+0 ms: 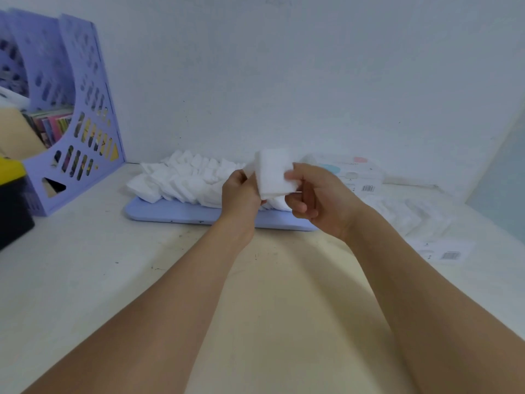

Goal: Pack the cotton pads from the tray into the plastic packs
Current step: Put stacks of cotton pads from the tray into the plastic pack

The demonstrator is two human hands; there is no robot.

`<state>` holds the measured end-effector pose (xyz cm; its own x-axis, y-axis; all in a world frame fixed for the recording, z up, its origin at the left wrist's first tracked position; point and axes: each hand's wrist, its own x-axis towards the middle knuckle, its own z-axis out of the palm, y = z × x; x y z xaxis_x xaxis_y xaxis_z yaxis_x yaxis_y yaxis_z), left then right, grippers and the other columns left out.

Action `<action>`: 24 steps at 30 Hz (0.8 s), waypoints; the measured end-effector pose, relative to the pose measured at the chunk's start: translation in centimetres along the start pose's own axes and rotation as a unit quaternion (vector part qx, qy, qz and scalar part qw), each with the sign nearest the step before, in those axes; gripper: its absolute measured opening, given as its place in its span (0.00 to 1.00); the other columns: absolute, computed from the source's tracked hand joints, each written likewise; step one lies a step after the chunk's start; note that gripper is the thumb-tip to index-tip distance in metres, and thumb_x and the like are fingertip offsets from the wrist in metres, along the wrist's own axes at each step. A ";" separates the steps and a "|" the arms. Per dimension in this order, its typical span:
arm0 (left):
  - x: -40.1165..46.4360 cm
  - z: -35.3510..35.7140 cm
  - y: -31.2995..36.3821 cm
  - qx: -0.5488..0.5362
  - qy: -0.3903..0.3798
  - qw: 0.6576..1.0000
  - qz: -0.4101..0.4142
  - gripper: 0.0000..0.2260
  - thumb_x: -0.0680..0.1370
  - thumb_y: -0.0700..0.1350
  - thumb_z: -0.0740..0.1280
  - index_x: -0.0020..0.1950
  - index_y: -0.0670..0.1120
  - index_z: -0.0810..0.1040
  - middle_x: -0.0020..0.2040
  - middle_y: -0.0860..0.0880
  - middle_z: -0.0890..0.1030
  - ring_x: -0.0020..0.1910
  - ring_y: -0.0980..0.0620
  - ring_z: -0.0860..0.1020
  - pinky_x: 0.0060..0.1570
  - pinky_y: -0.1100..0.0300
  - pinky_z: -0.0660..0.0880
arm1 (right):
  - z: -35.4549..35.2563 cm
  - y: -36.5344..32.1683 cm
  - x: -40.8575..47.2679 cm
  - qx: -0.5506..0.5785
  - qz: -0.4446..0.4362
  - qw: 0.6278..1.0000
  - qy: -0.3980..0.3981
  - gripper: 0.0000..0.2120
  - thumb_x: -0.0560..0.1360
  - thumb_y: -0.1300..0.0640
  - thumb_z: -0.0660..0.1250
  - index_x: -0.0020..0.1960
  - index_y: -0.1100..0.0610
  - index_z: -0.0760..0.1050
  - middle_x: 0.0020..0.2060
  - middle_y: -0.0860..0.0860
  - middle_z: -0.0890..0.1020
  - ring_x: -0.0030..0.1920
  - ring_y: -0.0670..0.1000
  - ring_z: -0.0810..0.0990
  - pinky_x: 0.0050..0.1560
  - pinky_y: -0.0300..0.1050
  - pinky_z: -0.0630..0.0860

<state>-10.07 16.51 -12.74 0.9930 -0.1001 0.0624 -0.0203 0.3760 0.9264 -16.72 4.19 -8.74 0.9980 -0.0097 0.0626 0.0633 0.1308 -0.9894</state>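
- L hand (pixel 241 191) + R hand (pixel 315 197): fingers curled, gripping small stack of cotton pads (pixel 274 174) between them, held above tray (pixel 181 213).
- More pads heaped on tray; plastic packs (pixel 355 173) to right, on table (pixel 85 265).

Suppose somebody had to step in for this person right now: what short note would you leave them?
Left hand and right hand both grip one small stack of cotton pads, lifted above the tray.
Many pads are heaped on the tray.
One plastic pack lies at the right, apparently filled; another sits behind it.
Left to do: pack the held stack, then the heap.
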 end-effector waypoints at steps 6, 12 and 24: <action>0.1 0.2 -0.3 0.028 -0.005 1.000 -0.011 0.03 0.74 0.42 0.68 0.44 0.44 0.76 0.44 0.46 0.80 0.44 0.47 0.77 0.43 0.54 0.75 | -0.5 1.3 0.7 -0.145 -0.008 0.984 0.106 0.14 0.79 0.62 0.64 0.34 0.55 0.71 0.33 0.51 0.72 0.24 0.51 0.67 0.28 0.41 0.59; -0.3 0.3 -0.1 0.040 -0.019 0.999 -0.016 0.04 0.76 0.42 0.68 0.43 0.44 0.80 0.41 0.48 0.81 0.40 0.49 0.76 0.41 0.58 0.75 | -0.9 1.7 0.9 -0.132 -0.021 0.983 0.123 0.05 0.79 0.61 0.64 0.44 0.59 0.74 0.36 0.52 0.73 0.24 0.49 0.70 0.27 0.40 0.63; -0.6 0.2 -0.2 0.108 -0.005 0.993 0.038 0.07 0.74 0.39 0.73 0.38 0.46 0.77 0.37 0.50 0.82 0.38 0.51 0.82 0.42 0.58 0.83 | -1.0 1.6 0.9 -0.097 -0.008 0.990 0.106 0.08 0.79 0.60 0.64 0.42 0.58 0.77 0.33 0.49 0.76 0.25 0.49 0.70 0.26 0.38 0.62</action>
<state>-10.71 16.34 -12.94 0.9864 -0.0894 0.1377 -0.1203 0.1770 0.9768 -15.71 3.38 -10.44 0.9728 -0.2205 0.0710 0.0580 -0.0645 -0.9962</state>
